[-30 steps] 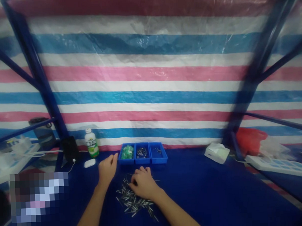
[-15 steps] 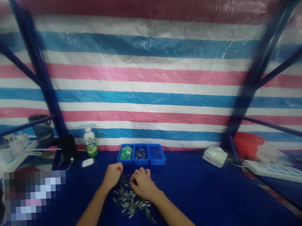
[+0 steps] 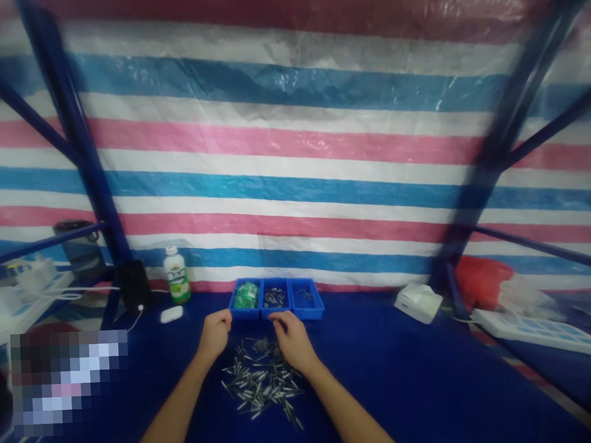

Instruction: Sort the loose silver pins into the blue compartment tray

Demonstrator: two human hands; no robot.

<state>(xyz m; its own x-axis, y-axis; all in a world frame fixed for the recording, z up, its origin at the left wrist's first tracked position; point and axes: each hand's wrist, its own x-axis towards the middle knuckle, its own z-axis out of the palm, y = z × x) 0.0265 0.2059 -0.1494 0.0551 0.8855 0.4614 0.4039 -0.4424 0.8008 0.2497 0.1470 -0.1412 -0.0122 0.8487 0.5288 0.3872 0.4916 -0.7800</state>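
Note:
A loose pile of slim silver metal pins (image 3: 258, 386) lies on the dark blue tabletop (image 3: 380, 374). My left hand (image 3: 215, 336) is closed at the pile's upper left, below the left blue tray (image 3: 235, 310); whatever its fingers hold is too small to make out. My right hand (image 3: 293, 342) is over the pile's upper right edge. Its fingertips are bent together just in front of the middle blue tray (image 3: 276, 311), and anything between them is hidden. The left tray has a green packet (image 3: 246, 295), the middle one many small metal pieces (image 3: 275, 297), the right blue tray (image 3: 309, 311) a few thin pins (image 3: 306, 294).
A white and green bottle (image 3: 177, 275), a white oval case (image 3: 171, 314) and a black device on a cable (image 3: 134, 285) stand at the back left. On the right are a tissue pack (image 3: 419, 302), a red bag (image 3: 482, 284) and a white power strip (image 3: 540, 333). Blue posts flank the striped sheet.
My right hand has moved up and right from the pile toward the middle tray, uncovering more pins. My left hand has shifted slightly left.

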